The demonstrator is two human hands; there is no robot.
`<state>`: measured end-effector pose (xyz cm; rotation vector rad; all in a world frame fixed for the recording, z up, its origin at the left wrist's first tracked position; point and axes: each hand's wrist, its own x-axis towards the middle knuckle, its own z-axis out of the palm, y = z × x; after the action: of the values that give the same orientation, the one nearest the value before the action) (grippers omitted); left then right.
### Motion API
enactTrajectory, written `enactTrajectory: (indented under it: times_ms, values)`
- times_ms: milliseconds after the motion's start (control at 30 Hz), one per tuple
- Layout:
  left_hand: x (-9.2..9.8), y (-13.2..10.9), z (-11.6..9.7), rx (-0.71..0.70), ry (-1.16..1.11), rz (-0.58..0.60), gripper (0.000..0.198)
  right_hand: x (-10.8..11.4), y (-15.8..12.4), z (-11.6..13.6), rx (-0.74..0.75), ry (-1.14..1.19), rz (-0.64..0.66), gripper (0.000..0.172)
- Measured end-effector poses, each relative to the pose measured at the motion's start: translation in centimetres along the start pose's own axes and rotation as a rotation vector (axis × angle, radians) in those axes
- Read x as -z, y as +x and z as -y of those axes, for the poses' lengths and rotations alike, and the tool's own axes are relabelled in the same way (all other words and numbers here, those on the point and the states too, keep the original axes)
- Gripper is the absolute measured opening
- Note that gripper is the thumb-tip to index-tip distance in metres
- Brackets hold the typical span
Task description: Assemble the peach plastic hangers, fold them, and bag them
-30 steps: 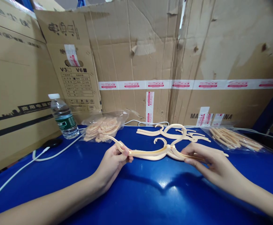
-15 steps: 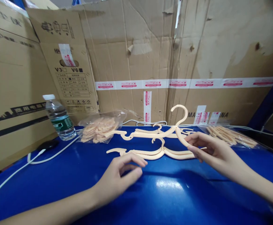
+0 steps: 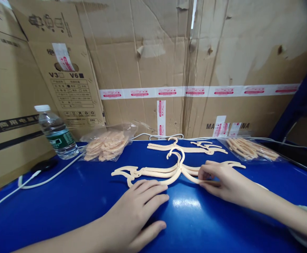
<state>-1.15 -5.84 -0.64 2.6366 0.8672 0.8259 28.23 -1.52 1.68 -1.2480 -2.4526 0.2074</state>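
A small stack of cream plastic hangers (image 3: 169, 172) lies on the blue table (image 3: 90, 189) in front of me. My right hand (image 3: 219, 179) rests on the right arm of the stack, fingers curled and pinching the top hanger. My left hand (image 3: 140, 207) lies flat on the table just in front of the stack's left end, fingers stretched out, holding nothing. Another couple of hangers (image 3: 190, 147) lie further back.
A clear bag of small cream parts (image 3: 106, 144) and a water bottle (image 3: 55, 131) stand at the back left. A bag of cream sticks (image 3: 250, 148) lies at the back right. A white cable (image 3: 37, 179) runs along the left. Cardboard boxes (image 3: 155, 63) wall the table.
My right hand has brought the lifted hanger down onto the stack. My left hand has let go, opened flat and moved nearer to me. The camera has shifted right.
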Motion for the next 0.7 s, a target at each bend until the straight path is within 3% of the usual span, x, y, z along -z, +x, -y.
enactTrajectory:
  times_ms: [233, 500, 567, 700]
  values:
    - [-0.1, 0.0, 0.0, 0.041, -0.072, -0.003, 0.04, -0.1, 0.0, -0.2, 0.036, 0.051, -0.016, 0.011]
    - [0.1, 0.3, -0.1, 0.052, -0.08, 0.011, 0.04, -0.1, 0.5, -1.0, 0.056, -0.044, -0.069, 0.012]
    - [0.1, 0.3, -0.1, 0.036, -0.078, 0.01, 0.039, 0.4, 0.5, -0.2, 0.098, -0.025, -0.151, 0.01]
    - [0.2, 0.3, -0.2, -0.002, -0.051, 0.003, 0.039, 1.5, -2.5, 2.5, 0.146, 0.081, -0.528, 0.009]
